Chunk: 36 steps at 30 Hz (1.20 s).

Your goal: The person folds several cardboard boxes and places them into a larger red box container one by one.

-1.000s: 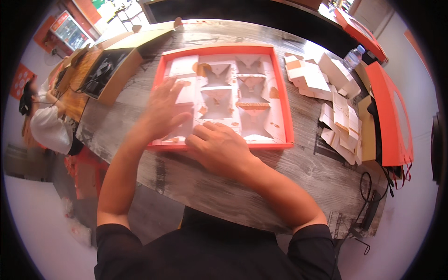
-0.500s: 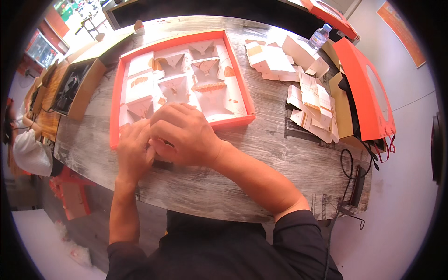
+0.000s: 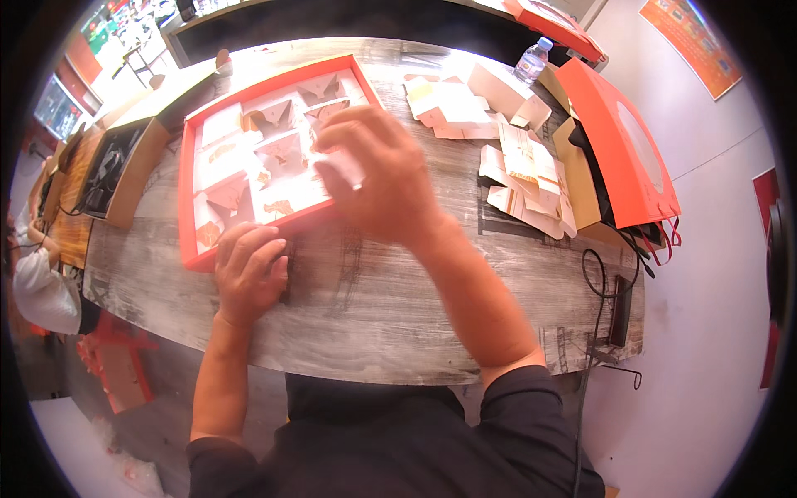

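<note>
Red box (image 3: 309, 220) on the counter (image 3: 390, 315). Left hand (image 3: 249, 274) at its near rim, grip curled, cannot tell whether anything is held; right hand (image 3: 378, 178) above its right side, grip released. Possible fault: a low right-hand sweep could crush its white inserts (image 3: 278, 155). Versus half a second ago: hands, then together, are apart.

The tray (image 3: 186, 183) lies left of centre on the counter (image 3: 365, 315), with dividers (image 3: 286, 153) in it. The left hand (image 3: 249, 270) is at its near edge; the right hand (image 3: 378, 170) is over its right side. Right of the tray lie cartons (image 3: 531, 174), the bottle (image 3: 532, 62) behind them, the bag (image 3: 618, 141) to their right. A cable (image 3: 599, 282) lies near right; a crate (image 3: 137, 178) sits left of the tray.
</note>
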### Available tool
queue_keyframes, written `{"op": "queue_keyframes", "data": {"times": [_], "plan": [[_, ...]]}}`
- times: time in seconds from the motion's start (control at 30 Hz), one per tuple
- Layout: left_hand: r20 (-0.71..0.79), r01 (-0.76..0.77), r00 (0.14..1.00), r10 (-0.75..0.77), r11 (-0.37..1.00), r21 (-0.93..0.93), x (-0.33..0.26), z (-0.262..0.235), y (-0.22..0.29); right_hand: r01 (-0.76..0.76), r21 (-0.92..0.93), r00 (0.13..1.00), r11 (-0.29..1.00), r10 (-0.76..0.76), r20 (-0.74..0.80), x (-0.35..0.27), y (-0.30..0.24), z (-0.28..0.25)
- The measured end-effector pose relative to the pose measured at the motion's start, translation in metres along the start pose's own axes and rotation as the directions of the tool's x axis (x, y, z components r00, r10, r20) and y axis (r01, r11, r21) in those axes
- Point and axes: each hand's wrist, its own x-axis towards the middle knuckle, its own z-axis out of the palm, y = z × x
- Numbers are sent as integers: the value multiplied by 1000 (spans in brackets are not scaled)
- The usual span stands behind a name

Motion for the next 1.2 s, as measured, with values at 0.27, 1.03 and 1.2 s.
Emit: {"op": "queue_keyframes", "data": {"times": [0.27,1.03,1.2], "plan": [[-55,23,998,-30,992,-123,2,3,2,-240,-571,950,785,311,29,-66,95,-132],[-156,66,984,-88,988,-140,0,-2,-3,-9,-777,499,629,677,542,-62,94,-155],[-180,85,978,-108,988,-127,-14,-9,-15,31,-776,506,630,660,556,-57,95,-134]]}}
